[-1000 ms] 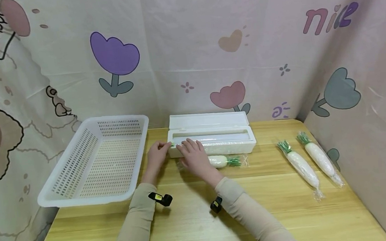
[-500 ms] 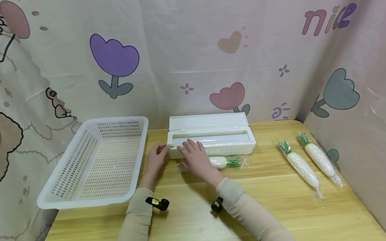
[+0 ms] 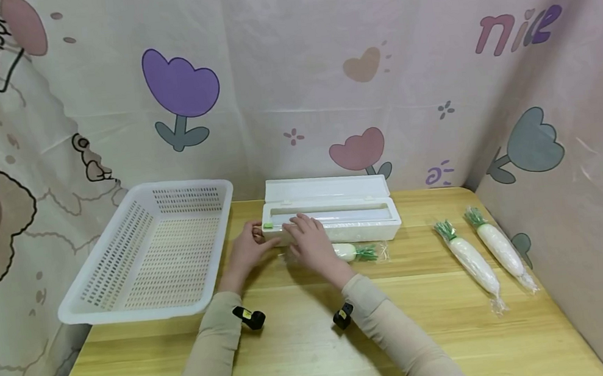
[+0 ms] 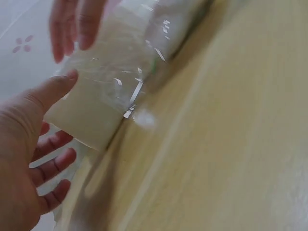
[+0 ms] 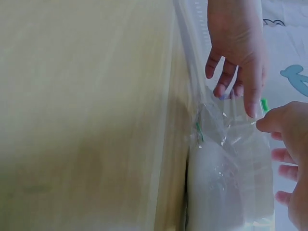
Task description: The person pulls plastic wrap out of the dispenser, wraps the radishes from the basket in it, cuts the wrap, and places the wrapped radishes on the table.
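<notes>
A white cling film dispenser (image 3: 361,231) stands at the table's back with its lid (image 3: 329,188) raised and a green cutter slider (image 3: 268,225) at its left end. My left hand (image 3: 246,250) is around that end, its thumb touching the front face, its other fingers loose and spread by the end. My right hand (image 3: 315,245) rests with extended fingers on the front upper edge. Clear film (image 4: 120,72) hangs wrinkled over the front. Before the dispenser lies a film-wrapped white radish (image 3: 345,251) with green tops, partly hidden by my right hand.
A white perforated plastic basket (image 3: 209,283) stands left of the dispenser. Two film-wrapped white radishes, a nearer one (image 3: 472,262) and a farther one (image 3: 501,250), lie at the table's right side. A patterned curtain (image 3: 269,93) hangs behind the wooden table (image 3: 303,359).
My left hand has left the green slider, and its thumb has moved down onto the dispenser's front. My right hand has shifted slightly right. The dispenser and radishes keep their places.
</notes>
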### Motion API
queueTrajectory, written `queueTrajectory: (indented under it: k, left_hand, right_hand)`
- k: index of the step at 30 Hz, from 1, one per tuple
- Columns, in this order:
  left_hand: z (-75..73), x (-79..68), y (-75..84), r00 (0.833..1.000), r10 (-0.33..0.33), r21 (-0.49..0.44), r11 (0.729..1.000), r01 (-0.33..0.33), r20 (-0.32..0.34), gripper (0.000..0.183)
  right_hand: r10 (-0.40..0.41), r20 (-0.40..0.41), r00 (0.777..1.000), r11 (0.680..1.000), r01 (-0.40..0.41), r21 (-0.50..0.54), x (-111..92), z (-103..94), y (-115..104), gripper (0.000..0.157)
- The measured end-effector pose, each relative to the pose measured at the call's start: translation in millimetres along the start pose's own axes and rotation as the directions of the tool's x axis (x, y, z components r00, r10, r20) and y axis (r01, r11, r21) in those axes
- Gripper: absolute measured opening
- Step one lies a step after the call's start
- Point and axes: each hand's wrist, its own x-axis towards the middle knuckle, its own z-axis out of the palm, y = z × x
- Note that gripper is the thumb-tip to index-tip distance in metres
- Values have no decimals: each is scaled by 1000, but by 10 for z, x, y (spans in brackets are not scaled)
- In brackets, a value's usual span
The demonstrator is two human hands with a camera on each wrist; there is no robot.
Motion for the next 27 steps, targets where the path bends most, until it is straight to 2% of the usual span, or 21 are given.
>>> queueTrajectory:
  k: [4, 9, 14, 19, 22, 27]
  left_hand:
    - [32, 32, -15, 997, 53, 131, 990, -45, -63, 73]
    - [51, 49, -38, 982, 142, 214, 970, -113, -126, 58]
    - [52, 46, -42, 971, 193, 270, 951, -149, -143, 52]
    - [48, 36, -43, 964, 218, 288, 943, -167, -155, 49]
    - [45, 31, -45, 962, 221, 268, 948, -174, -159, 48]
    - [38, 49, -66, 970, 188, 208, 966, -155, -152, 45]
  right_hand:
    - [-2, -53, 999, 1000, 3, 26, 6, -4, 65, 47]
    - [-11, -115, 993, 999, 16, 44, 34, -14, 135, 40]
    - [-32, -193, 981, 995, 49, 82, 119, -25, 173, 34]
    - [-62, -218, 974, 982, 98, 158, 241, -3, 149, 31]
    - [-81, -212, 974, 978, 118, 171, 319, 27, 111, 31]
    - [-94, -186, 978, 977, 127, 173, 449, 77, 29, 27]
